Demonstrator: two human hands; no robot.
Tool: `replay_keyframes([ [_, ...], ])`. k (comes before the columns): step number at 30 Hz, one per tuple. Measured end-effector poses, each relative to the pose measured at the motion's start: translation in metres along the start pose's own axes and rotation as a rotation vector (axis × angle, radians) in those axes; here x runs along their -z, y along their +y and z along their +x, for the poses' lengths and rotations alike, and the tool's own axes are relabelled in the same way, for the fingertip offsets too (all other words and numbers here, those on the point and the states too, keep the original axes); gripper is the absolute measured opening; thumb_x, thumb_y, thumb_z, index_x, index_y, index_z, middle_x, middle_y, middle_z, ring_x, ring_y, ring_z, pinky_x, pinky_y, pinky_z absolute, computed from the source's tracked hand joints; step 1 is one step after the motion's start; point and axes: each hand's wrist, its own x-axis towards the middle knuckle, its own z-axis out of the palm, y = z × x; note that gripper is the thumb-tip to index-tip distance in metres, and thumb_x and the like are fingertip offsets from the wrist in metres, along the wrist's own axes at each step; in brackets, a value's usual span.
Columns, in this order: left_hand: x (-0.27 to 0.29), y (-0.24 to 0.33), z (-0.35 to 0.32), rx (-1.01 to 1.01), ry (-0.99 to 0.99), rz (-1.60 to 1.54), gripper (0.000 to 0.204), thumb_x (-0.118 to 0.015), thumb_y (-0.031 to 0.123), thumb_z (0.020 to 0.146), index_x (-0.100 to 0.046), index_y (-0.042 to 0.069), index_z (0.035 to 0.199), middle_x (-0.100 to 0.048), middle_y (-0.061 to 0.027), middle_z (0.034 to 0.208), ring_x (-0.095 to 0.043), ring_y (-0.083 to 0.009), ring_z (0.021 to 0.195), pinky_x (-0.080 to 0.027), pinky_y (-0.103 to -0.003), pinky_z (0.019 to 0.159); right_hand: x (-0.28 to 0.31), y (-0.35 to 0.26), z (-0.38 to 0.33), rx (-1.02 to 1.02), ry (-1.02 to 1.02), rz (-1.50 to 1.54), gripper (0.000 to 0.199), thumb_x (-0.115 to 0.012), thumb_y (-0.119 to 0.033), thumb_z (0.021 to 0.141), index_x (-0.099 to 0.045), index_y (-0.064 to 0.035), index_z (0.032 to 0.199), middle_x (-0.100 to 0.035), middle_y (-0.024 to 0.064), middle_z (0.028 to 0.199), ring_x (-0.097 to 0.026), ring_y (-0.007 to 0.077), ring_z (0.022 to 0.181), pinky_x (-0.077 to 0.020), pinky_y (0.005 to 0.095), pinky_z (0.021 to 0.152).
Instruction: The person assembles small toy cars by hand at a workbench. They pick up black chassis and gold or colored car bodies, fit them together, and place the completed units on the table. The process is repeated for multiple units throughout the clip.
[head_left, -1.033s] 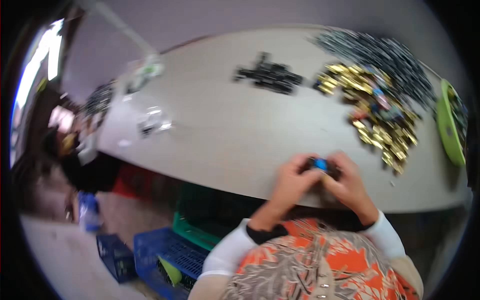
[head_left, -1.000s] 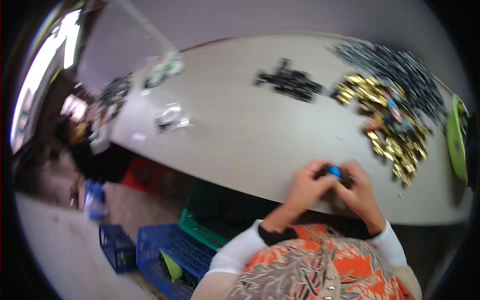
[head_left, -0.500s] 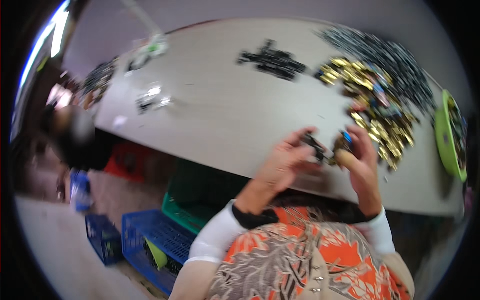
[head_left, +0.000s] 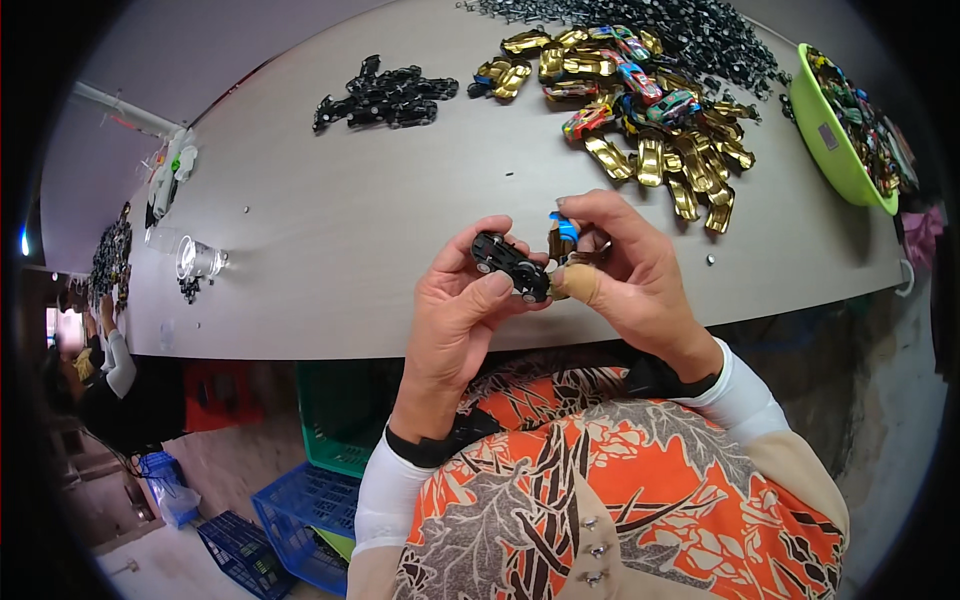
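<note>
My left hand (head_left: 452, 300) is closed around a black toy car chassis (head_left: 510, 266) with small wheels, held tilted above the table's near edge. Close beside it, my right hand (head_left: 640, 275) pinches a toy car body (head_left: 563, 232) with gold and bright blue parts; the fingers cover much of it. A tan wrap covers the right thumb. The fingers of both hands nearly meet, and whether the two parts touch is hard to tell. Beyond the hands lies a heap of toy car bodies (head_left: 650, 158), mostly gold with some coloured ones.
A pile of black chassis (head_left: 385, 95) lies at the far left of the table (head_left: 330, 260). Small dark axle-like parts (head_left: 690, 40) cover the back right. A green basin (head_left: 830, 140) of car bodies stands right. A clear cup (head_left: 200, 260) is at left; crates (head_left: 310, 510) sit below.
The view has swung, so the table and piles sit differently in the picture. My hands are closer together, still holding the chassis and the car body.
</note>
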Motion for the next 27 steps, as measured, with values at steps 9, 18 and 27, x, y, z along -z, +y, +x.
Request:
replay_keyframes([
  [9,-0.009,-0.003,-0.001,-0.050,0.017,0.131,0.044,-0.063,-0.005,0.078,-0.050,-0.001,0.121,-0.058,-0.0107,0.105,-0.059,-0.0176,0.094,-0.057,-0.033,0.079,-0.004,0.002,0.004,0.110,-0.083,-0.248,0.033,-0.060,0.006,0.074,-0.055,-0.0025,0.105,-0.051,0.0082,0.090,-0.057,0.0157,0.078,-0.0491,0.0248,0.063],
  [18,-0.003,-0.004,-0.001,-0.039,0.031,0.259,0.038,-0.064,-0.006,0.077,-0.058,-0.001,0.115,-0.060,-0.0083,0.105,-0.060,-0.0163,0.093,-0.056,-0.028,0.074,-0.001,0.004,0.004,0.101,-0.129,-0.277,0.026,-0.062,0.002,0.077,-0.056,-0.0035,0.102,-0.051,0.0079,0.087,-0.056,0.0191,0.075,-0.0467,0.0284,0.065],
  [27,-0.004,-0.009,0.000,-0.155,-0.038,0.552,0.035,-0.057,0.005,0.088,-0.054,0.000,0.123,-0.059,-0.0062,0.104,-0.057,-0.0132,0.088,-0.053,-0.025,0.072,0.001,0.011,0.005,0.095,-0.131,-0.239,0.024,-0.063,0.005,0.077,-0.058,-0.0022,0.099,-0.051,0.0074,0.084,-0.057,0.0183,0.073,-0.0468,0.0274,0.064],
])
